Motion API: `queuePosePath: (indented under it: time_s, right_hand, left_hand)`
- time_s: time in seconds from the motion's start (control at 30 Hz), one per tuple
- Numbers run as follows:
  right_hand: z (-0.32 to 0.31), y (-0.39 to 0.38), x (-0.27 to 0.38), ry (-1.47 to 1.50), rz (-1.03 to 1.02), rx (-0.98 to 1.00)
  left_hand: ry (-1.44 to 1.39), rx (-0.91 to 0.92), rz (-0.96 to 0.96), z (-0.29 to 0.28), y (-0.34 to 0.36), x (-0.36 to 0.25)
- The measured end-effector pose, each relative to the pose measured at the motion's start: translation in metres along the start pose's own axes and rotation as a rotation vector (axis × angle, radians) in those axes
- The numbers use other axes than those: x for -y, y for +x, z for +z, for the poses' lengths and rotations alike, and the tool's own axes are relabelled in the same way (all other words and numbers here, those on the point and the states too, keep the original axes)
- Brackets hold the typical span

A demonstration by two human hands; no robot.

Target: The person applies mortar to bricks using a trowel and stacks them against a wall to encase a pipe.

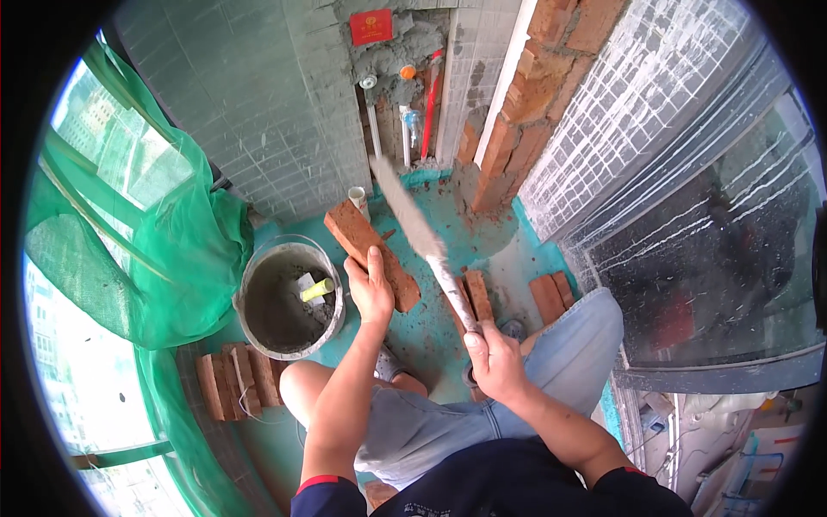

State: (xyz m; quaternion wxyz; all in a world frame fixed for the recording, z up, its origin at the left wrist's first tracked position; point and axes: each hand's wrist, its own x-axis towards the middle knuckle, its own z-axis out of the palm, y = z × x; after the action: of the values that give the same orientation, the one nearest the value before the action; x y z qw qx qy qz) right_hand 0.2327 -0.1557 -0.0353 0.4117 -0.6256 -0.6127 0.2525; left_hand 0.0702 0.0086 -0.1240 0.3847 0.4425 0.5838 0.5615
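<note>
My left hand point(370, 293) grips a red brick point(351, 231), thumb along its upper side. The brick is tilted in the air beside the bucket. My right hand point(500, 362) is wrapped round the handle of a long mortar-caked bricklayer's knife point(412, 215). Its blade points up and away to the left, past the brick's far end, apart from it. Left of my left hand stands a mortar bucket point(244, 319) holding grey mortar. A tool with a yellow handle point(319, 290) lies in it, its other end partly hidden.
Loose bricks point(231, 379) lie at lower left, others point(549, 297) near my right knee. Ahead, a wall recess holds a red pipe point(432, 103) and white pipes. A part-built brick column point(517, 146) stands to its right. Green netting point(181, 258) hangs left; a dark glass panel point(715, 267) is right.
</note>
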Motion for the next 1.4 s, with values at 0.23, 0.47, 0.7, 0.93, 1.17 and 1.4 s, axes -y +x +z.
queuePosePath:
  time_s: [0.23,0.47,0.7,0.93,1.17,1.4]
  right_hand:
    - [0.044,-0.007,-0.06,-0.187,0.159,0.117]
    - [0.006,0.0,-0.006,-0.065,0.094,-0.03]
    - [0.042,-0.029,-0.073,-0.187,0.286,0.152]
    - [0.017,0.0,-0.033,-0.158,0.19,-0.006]
    - [0.013,0.014,-0.009,0.002,-0.066,-0.086]
    - [0.026,0.002,-0.033,-0.12,0.057,-0.072]
  left_hand:
    - [0.225,0.045,0.035,-0.003,-0.013,-0.004]
    - [0.202,0.042,-0.016,-0.002,-0.016,0.005]
    - [0.225,0.05,0.052,0.009,-0.024,0.003]
    - [0.184,0.082,0.019,0.004,-0.022,0.007]
    - [0.136,0.141,-0.017,0.018,-0.032,-0.016]
    - [0.186,0.104,0.051,0.004,-0.028,-0.005]
